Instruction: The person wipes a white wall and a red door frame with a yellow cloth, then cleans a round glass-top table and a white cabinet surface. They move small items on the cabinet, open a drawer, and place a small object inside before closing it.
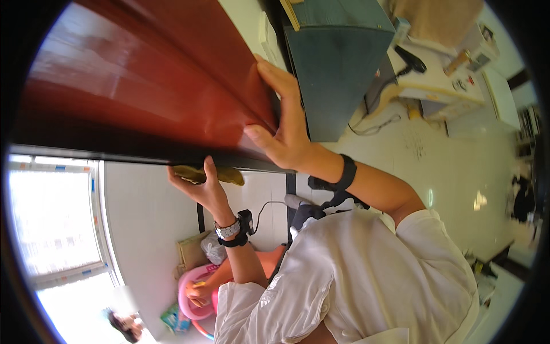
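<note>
A glossy red wooden tabletop with a dark edge fills the upper left. My right hand grips its near right corner, the thumb on the red surface and the index finger along the side; the other fingers are mostly hidden. Below the dark edge, my left hand holds a yellow-brown cloth between thumb and fingers, close against the edge. The tabletop partly covers the cloth. A metal watch and a black strap are on my left wrist; another black strap is on the right.
A dark green cabinet stands just beyond my right hand. Farther right, a white desk bears a black hair dryer. A black table leg, a pink basin and a plastic bag are below. Windows are at left.
</note>
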Demonstrator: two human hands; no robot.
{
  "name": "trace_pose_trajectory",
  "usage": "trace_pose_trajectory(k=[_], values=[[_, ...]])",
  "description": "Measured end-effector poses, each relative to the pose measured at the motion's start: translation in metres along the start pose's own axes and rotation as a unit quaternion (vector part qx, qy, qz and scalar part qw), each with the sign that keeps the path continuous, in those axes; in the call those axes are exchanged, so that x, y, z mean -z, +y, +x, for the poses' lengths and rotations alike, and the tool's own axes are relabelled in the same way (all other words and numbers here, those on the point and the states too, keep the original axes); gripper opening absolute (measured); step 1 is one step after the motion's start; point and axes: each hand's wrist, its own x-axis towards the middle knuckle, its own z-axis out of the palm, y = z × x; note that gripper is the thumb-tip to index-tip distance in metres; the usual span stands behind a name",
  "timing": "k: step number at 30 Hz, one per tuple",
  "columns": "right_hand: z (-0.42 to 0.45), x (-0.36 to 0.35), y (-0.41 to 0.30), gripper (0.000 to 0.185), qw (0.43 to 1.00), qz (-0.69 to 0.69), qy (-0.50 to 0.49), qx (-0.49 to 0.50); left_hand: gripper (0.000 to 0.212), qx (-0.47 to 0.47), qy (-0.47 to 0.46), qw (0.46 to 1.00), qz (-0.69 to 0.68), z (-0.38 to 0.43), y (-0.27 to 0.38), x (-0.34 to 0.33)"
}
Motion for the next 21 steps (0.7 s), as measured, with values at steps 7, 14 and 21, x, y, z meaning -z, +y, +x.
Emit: trace_pose_trajectory(k=[7,14,21], values=[[-0.020,0.072,-0.012,0.057,0.975,0.047,-0.197,-0.093,0.022,0.088,0.043,0.995,0.019,-0.143,-0.045,-0.010],[-0.192,0.169,0.013,0.037,0.640,-0.020,-0.760,-0.109,0.013,0.306,0.094,0.946,-0.058,-0.368,0.002,-0.029],[-0.246,0.186,-0.049,0.042,0.496,0.043,-0.867,0.002,0.013,0.239,0.090,0.965,0.059,-0.438,0.081,-0.021]])
